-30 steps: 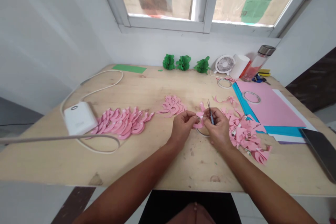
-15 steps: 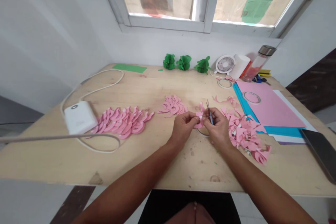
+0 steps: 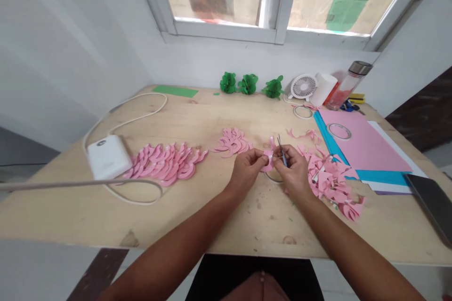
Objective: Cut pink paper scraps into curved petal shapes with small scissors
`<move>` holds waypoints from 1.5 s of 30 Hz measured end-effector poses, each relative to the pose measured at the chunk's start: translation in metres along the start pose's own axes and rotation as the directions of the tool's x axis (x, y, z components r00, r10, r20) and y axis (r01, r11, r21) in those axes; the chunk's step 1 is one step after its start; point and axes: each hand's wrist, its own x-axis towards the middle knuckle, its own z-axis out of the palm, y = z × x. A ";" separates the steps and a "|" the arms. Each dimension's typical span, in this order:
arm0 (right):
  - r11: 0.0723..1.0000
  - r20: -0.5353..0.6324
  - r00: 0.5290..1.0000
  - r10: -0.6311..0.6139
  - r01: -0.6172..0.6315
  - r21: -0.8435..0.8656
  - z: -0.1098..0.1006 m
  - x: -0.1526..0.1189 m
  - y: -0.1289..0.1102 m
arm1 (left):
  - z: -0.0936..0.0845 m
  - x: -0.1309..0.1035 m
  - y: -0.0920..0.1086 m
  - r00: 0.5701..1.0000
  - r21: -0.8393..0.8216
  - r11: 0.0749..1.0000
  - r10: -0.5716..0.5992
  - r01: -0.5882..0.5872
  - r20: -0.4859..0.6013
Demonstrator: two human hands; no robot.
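In the middle of the table, my left hand [image 3: 248, 165] is closed, pinching the edge of a curved pink paper cutout [image 3: 269, 164] with a small white patch on it. My right hand [image 3: 292, 164] is closed around bluish tweezers [image 3: 283, 156], their two thin dark prongs pointing up and away. Its fingertips also meet the right side of the cutout, beside the white patch. A ring-shaped roll of tape [image 3: 273, 179] lies beneath the hands, partly hidden. Left of them sit a small pile of pink cutouts [image 3: 233, 143] and a wider group of overlapping pink cutouts [image 3: 169, 163].
Pink scraps [image 3: 332, 181] lie right of my hands, near stacked coloured sheets [image 3: 367, 146] and a phone [image 3: 429, 204]. A white power bank [image 3: 109, 157] with a cable is at left. Green paper figures [image 3: 248, 84], a small fan [image 3: 303, 86] and a bottle [image 3: 348, 87] stand behind.
The pink cutout has shifted slightly between my fingers, and its upper end looks turned. Both hands stay in nearly the same place, the right still holding the tweezers.
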 end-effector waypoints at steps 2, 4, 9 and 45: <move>1.000 0.008 1.000 0.005 -0.005 -0.024 0.000 0.000 0.000 | 0.000 0.000 0.000 1.000 0.001 1.000 0.004 -0.004 0.000; 0.999 0.016 1.000 0.012 -0.012 -0.047 -0.001 0.000 0.000 | 0.000 0.000 0.001 1.000 0.002 1.000 0.005 -0.005 -0.003; 0.998 0.025 1.000 0.001 0.001 -0.063 -0.002 -0.001 0.000 | 0.000 -0.001 0.004 1.000 0.001 1.000 -0.004 0.004 -0.010; 0.986 -0.008 0.994 -0.109 0.107 -0.126 -0.002 -0.003 -0.006 | -0.001 -0.001 0.005 1.000 0.075 0.997 -0.014 0.016 -0.027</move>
